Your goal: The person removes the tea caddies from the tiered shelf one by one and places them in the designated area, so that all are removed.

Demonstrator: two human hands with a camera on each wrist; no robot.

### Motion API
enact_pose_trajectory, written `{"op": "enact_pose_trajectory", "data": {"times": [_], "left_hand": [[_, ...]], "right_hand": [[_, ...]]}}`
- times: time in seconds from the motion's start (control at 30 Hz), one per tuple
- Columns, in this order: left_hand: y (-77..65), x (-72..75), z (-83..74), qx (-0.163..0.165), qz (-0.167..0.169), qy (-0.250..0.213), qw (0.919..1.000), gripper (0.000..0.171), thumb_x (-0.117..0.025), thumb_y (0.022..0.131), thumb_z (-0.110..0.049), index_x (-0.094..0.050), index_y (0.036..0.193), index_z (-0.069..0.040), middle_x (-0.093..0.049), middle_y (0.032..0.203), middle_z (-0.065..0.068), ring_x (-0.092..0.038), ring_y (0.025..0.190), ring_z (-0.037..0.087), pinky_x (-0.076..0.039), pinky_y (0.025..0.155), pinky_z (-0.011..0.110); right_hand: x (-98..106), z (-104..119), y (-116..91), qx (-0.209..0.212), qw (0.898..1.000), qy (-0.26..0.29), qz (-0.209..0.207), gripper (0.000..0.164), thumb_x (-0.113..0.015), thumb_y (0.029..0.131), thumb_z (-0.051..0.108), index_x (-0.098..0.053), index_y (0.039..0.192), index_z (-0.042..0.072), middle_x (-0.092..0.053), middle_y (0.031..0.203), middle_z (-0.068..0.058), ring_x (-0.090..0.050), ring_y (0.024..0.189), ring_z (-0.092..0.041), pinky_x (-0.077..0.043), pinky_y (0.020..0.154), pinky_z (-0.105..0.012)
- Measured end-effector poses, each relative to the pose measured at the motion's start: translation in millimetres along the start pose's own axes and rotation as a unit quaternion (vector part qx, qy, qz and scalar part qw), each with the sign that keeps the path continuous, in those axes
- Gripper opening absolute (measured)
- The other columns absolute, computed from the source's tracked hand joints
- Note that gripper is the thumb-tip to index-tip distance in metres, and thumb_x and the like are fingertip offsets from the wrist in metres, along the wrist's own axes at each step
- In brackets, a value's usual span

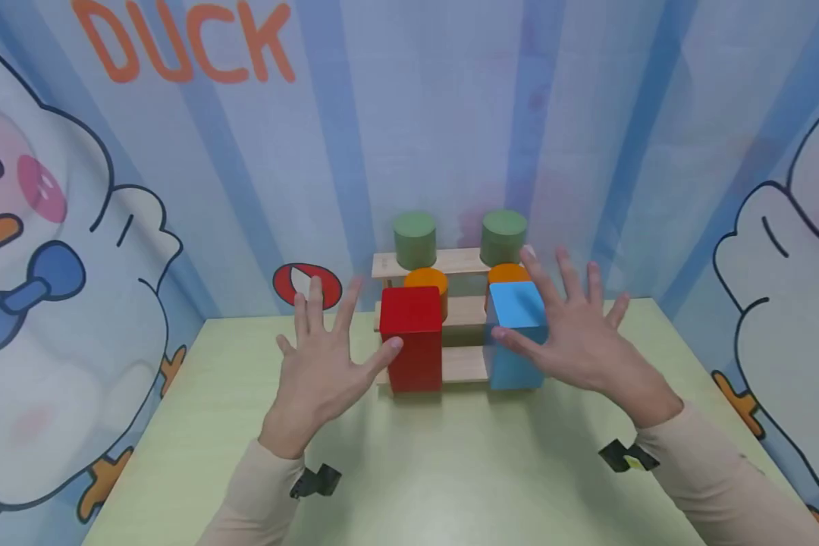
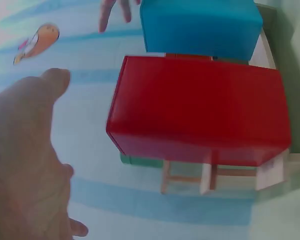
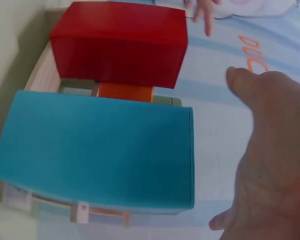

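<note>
A tall red box (image 1: 412,341) stands at the left of the lowest step of a small wooden tiered rack (image 1: 465,364). At its right end stands a light blue box (image 1: 519,334). Spread wide, my left hand (image 1: 324,371) hovers just left of the red box; its thumb overlaps the box's edge in the head view, but the left wrist view (image 2: 200,110) shows a gap. My right hand (image 1: 583,334) is likewise spread by the blue box, apart from it in the right wrist view. Neither hand holds anything.
Two orange cylinders (image 1: 426,282) sit on the middle step, partly hidden behind the boxes. Two green cylinders (image 1: 415,241) occupy the top step. A pale table (image 1: 450,470) carries the rack, and a duck-printed blue striped curtain (image 1: 423,114) closes off the back and sides.
</note>
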State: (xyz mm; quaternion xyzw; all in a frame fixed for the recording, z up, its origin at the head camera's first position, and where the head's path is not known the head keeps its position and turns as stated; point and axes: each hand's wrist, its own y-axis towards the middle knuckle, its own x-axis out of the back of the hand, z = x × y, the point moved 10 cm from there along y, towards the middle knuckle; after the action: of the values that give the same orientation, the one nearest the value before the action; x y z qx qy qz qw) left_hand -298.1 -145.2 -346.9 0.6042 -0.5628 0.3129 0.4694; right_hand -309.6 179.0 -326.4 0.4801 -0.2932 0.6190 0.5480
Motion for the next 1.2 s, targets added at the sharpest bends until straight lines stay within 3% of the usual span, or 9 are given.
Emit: {"op": "enact_pose_trajectory", "data": {"times": [0.1, 0.23, 0.37, 0.5, 0.57, 0.63, 0.77, 1.0, 1.2], "left_hand": [[3.0, -5.0, 19.3, 0.011, -0.003, -0.058, 0.9983, 0.103, -0.050, 0.100, -0.085, 0.000, 0.179, -0.043, 0.001, 0.186, 0.019, -0.020, 0.165, 0.053, -0.044, 0.108, 0.084], [9.4, -20.0, 42.3, 0.006, -0.009, -0.181, 0.9835, 0.094, -0.051, 0.107, -0.073, 0.000, 0.179, -0.042, -0.007, 0.184, 0.017, -0.027, 0.163, 0.047, -0.053, 0.103, 0.077], [16.9, -49.0, 60.4, -0.003, -0.011, -0.321, 0.9472, 0.083, -0.051, 0.114, -0.058, -0.006, 0.180, -0.035, -0.015, 0.182, 0.015, -0.026, 0.164, 0.043, -0.036, 0.120, 0.078], [20.8, -92.1, 78.3, 0.031, 0.001, -0.426, 0.9041, 0.073, -0.045, 0.118, -0.052, -0.012, 0.180, -0.032, -0.022, 0.179, 0.016, -0.028, 0.164, 0.041, -0.038, 0.124, 0.071], [21.2, -114.0, 84.0, 0.056, 0.011, -0.454, 0.8892, 0.071, -0.045, 0.118, -0.052, -0.015, 0.180, -0.033, -0.025, 0.177, 0.018, -0.031, 0.162, 0.041, -0.041, 0.123, 0.068], [20.7, -133.3, 86.0, 0.073, 0.023, -0.467, 0.8811, 0.070, -0.046, 0.118, -0.051, -0.017, 0.179, -0.034, -0.027, 0.176, 0.020, -0.037, 0.160, 0.042, -0.045, 0.120, 0.066], [18.2, -160.8, 85.1, 0.087, 0.040, -0.458, 0.8840, 0.066, -0.048, 0.119, -0.045, -0.022, 0.179, -0.034, -0.033, 0.175, 0.019, -0.047, 0.154, 0.043, -0.052, 0.115, 0.063], [10.8, -178.1, 88.4, 0.090, 0.035, -0.402, 0.9107, 0.058, -0.052, 0.119, -0.042, -0.040, 0.174, -0.028, -0.050, 0.165, 0.014, -0.054, 0.148, 0.038, -0.044, 0.122, 0.065], [14.3, -182.8, 86.9, 0.075, 0.039, -0.406, 0.9097, 0.055, -0.062, 0.116, -0.027, -0.049, 0.170, -0.024, -0.056, 0.153, 0.014, -0.069, 0.128, 0.031, -0.063, 0.101, 0.041]], "right_hand": [[4.2, -10.0, 3.7, 0.007, 0.999, 0.045, -0.014, 0.118, -0.069, 0.099, 0.074, 0.010, 0.179, 0.037, 0.009, 0.187, -0.017, 0.002, 0.165, -0.064, -0.005, 0.112, -0.097], [8.3, -28.2, 8.6, 0.008, 0.992, 0.127, -0.027, 0.123, -0.078, 0.098, 0.064, 0.012, 0.177, 0.040, -0.004, 0.187, -0.014, -0.014, 0.167, -0.055, -0.023, 0.117, -0.089], [2.6, -45.6, 10.8, -0.002, 0.979, 0.204, -0.012, 0.120, -0.082, 0.099, 0.055, 0.009, 0.177, 0.046, -0.018, 0.185, -0.016, -0.023, 0.166, -0.051, -0.028, 0.117, -0.086], [-13.9, -57.1, 11.8, -0.011, 0.967, 0.253, 0.020, 0.116, -0.083, 0.100, 0.049, 0.001, 0.179, 0.039, -0.026, 0.182, -0.020, -0.027, 0.164, -0.049, -0.030, 0.120, -0.082], [-22.4, -61.3, 11.8, -0.016, 0.961, 0.274, 0.032, 0.114, -0.083, 0.101, 0.046, -0.003, 0.180, 0.034, -0.028, 0.180, -0.022, -0.029, 0.163, -0.050, -0.032, 0.120, -0.079], [-29.7, -64.9, 11.4, -0.018, 0.956, 0.292, 0.039, 0.110, -0.083, 0.102, 0.044, -0.007, 0.181, 0.030, -0.028, 0.179, -0.024, -0.032, 0.161, -0.051, -0.034, 0.119, -0.077], [-41.6, -71.9, 10.9, -0.020, 0.946, 0.319, 0.047, 0.102, -0.081, 0.104, 0.039, -0.015, 0.180, 0.020, -0.028, 0.179, -0.025, -0.035, 0.158, -0.052, -0.042, 0.118, -0.073], [-48.6, -77.6, 12.8, -0.013, 0.940, 0.339, 0.049, 0.092, -0.079, 0.106, 0.035, -0.023, 0.176, 0.013, -0.033, 0.175, -0.023, -0.039, 0.156, -0.051, -0.048, 0.114, -0.071], [-47.3, -79.1, 15.8, -0.006, 0.938, 0.344, 0.050, 0.090, -0.079, 0.106, 0.033, -0.025, 0.176, 0.015, -0.036, 0.173, -0.022, -0.040, 0.154, -0.053, -0.046, 0.114, -0.074]]}}
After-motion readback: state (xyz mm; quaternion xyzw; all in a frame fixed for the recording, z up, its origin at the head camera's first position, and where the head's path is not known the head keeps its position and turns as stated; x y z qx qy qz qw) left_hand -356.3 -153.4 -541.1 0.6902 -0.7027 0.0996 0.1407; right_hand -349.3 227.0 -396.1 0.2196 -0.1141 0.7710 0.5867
